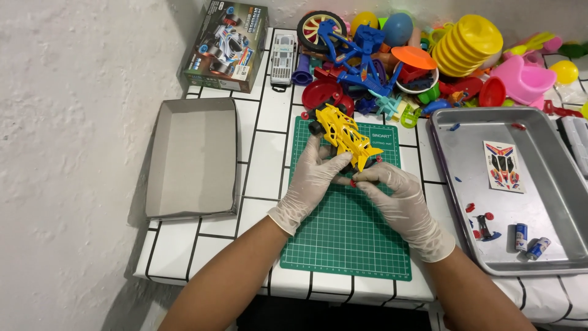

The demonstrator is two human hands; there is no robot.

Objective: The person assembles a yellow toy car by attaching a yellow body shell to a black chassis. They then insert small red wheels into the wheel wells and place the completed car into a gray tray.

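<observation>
A yellow toy car (345,133) with an open lattice body and black wheels rests over the top of a green cutting mat (346,236). My left hand (311,181), in a pale glove, grips the car's near end from the left. My right hand (397,195), also gloved, pinches a small red part (353,182) at the car's underside, fingertips meeting those of the left hand.
A metal tray (539,202) at right holds a sticker sheet (503,166), two small batteries (530,241) and small red parts. An open grey box lid (193,158) lies at left, the printed toy box (225,44) behind it. Colourful plastic toys (429,55) crowd the far edge.
</observation>
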